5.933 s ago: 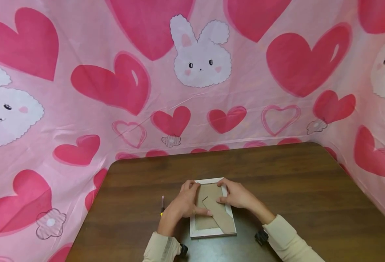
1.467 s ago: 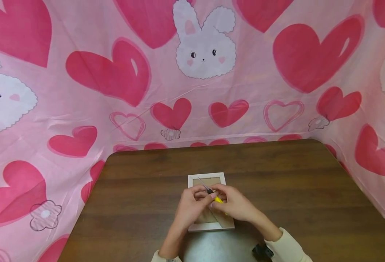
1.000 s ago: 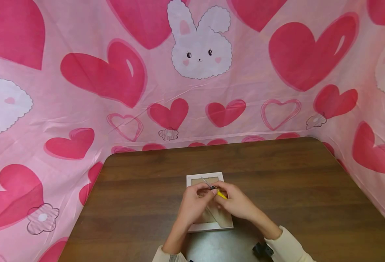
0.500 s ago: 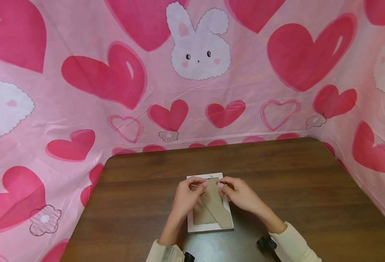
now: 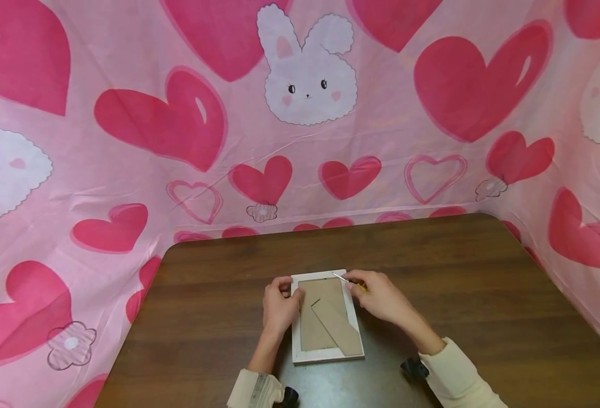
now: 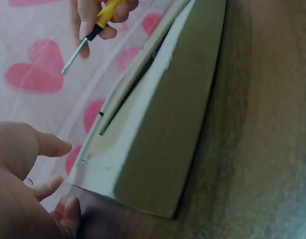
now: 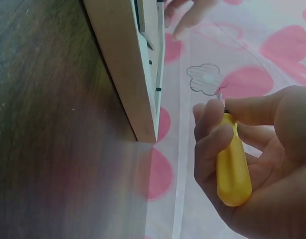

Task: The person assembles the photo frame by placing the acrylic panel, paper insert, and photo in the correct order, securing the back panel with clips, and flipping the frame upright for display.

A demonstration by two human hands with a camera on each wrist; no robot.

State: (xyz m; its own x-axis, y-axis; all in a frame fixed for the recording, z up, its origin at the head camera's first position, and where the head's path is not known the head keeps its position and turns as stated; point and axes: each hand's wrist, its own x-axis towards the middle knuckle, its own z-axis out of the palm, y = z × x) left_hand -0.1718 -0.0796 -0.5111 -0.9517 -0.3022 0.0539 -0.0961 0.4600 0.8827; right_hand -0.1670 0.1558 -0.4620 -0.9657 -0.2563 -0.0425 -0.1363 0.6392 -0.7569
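Note:
A white picture frame (image 5: 325, 357) lies back side up on the table, its brown backing board (image 5: 320, 334) and slanted stand flap (image 5: 337, 326) showing. My right hand (image 5: 381, 294), by the frame's far right corner, pinches a small screwdriver (image 7: 233, 169). Its yellow handle is in my fingers, and its metal shaft (image 6: 75, 56) points left over the frame's far edge. My left hand (image 5: 281, 306) is at the frame's upper left side, thumb near the edge and fingers bent loosely. In the left wrist view its fingertips (image 6: 58, 145) are beside the frame's corner, holding nothing.
The brown wooden table (image 5: 218, 283) extends around the frame on all sides. Behind it hangs a pink cloth (image 5: 310, 147) with hearts and rabbits. Black wrist cameras (image 5: 415, 368) sit below the cream sleeves.
The screwdriver, first on the table left of the frame, came between both hands. My left hand has since moved off to the left edge; my right hand carried the screwdriver right.

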